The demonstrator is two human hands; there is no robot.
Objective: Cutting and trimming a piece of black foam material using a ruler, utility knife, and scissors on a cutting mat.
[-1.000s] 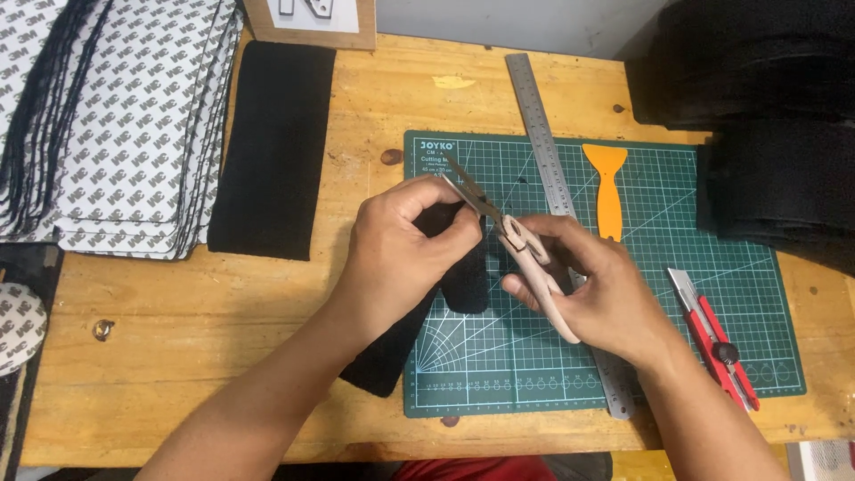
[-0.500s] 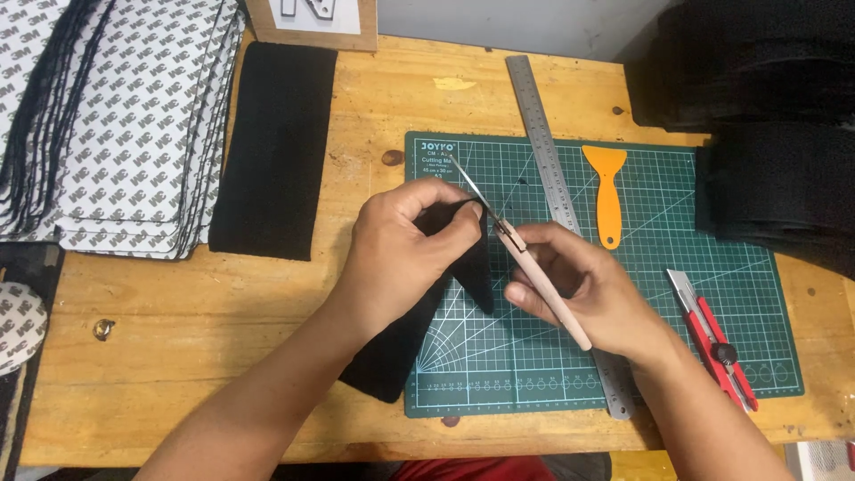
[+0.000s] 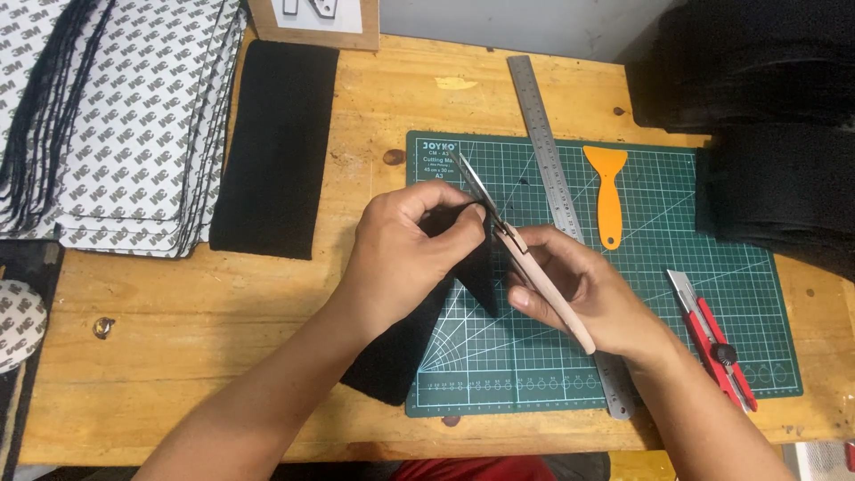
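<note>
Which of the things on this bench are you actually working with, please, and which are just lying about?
In use: left hand holding black fabric strip; right hand working pink-handled scissors; green cutting mat.

Lying about: steel ruler, orange plastic scraper, red utility knife, black felt rectangle.

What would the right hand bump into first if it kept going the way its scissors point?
The right hand aims its scissors up and left. First comes the black strip held by the left hand, already at the blades. Past that lies bare green cutting mat, though depth is hard to judge.
</note>
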